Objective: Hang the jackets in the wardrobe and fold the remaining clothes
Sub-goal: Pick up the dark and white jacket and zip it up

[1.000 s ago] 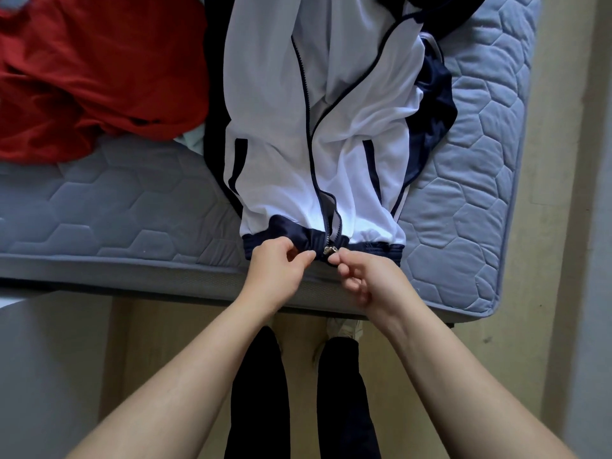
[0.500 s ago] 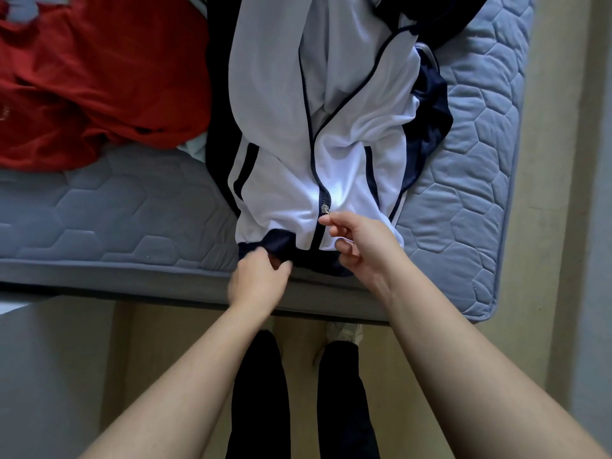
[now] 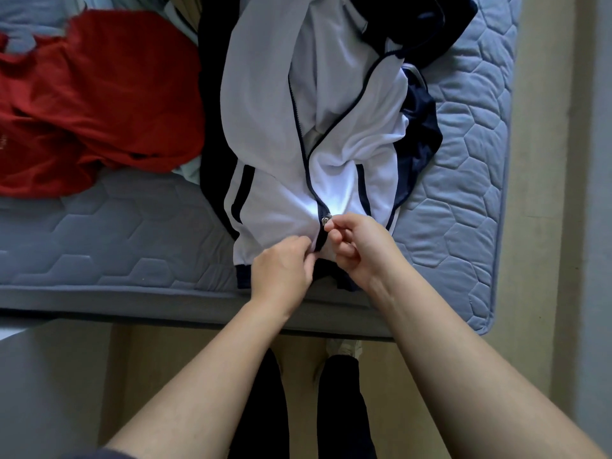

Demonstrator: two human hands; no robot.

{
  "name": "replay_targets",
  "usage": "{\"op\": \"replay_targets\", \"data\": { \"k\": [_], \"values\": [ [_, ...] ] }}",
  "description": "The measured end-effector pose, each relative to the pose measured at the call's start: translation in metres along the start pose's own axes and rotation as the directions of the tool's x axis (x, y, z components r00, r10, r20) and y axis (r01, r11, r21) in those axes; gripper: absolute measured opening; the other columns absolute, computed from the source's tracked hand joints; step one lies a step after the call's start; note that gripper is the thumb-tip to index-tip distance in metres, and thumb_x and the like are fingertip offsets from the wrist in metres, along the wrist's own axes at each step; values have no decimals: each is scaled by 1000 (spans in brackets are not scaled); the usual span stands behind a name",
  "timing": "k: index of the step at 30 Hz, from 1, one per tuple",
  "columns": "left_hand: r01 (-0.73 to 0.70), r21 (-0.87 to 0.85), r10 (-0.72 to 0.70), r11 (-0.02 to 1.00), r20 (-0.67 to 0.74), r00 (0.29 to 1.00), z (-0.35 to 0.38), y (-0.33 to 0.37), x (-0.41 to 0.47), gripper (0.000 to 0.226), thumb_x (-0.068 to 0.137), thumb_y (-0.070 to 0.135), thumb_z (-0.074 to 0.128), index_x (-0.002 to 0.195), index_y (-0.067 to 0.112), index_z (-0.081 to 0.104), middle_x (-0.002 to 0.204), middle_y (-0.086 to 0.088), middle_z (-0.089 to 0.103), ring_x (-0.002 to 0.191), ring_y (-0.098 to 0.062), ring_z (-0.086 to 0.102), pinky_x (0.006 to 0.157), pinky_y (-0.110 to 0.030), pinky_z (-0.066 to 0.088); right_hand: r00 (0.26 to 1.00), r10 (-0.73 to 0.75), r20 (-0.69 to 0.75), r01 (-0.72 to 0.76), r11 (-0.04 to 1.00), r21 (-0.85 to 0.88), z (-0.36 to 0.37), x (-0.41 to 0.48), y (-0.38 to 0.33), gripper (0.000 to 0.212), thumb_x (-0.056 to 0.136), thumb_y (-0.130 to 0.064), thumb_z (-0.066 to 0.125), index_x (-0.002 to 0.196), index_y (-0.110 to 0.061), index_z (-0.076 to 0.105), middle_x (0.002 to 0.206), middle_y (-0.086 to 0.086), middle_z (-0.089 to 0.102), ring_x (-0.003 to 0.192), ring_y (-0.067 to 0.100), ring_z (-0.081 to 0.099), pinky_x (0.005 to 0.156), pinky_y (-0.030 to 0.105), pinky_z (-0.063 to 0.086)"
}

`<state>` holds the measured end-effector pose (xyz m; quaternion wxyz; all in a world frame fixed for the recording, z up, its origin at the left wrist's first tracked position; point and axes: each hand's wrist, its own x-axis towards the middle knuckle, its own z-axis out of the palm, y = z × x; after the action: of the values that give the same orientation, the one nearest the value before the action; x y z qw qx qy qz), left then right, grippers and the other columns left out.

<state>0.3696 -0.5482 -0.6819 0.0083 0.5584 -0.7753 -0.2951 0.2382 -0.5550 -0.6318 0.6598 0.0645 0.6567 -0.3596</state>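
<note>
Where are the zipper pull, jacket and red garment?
zipper pull [image 3: 326, 220], head view, on the metal slider.
jacket [image 3: 265, 127], head view, on the white front panel.
red garment [image 3: 99, 104], head view, on the middle of the cloth.

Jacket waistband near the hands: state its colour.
Dark navy; the waistband shows best in the head view, below the white jacket body.
</note>
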Motion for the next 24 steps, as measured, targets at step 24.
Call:
{"op": "replay_targets", "data": {
  "k": [24],
  "values": [
    [168,112,-196,979,323,926,-4,-4,25,14,92,30,51,93,21,62,89,-4,66,86,-28,63,62,-31,44,980,-196,-38,198,978,69,1,9,-48,21,80,-8,52,60,-13,59,48,-4,44,35,6,22,32,16,19]
  ]
}}
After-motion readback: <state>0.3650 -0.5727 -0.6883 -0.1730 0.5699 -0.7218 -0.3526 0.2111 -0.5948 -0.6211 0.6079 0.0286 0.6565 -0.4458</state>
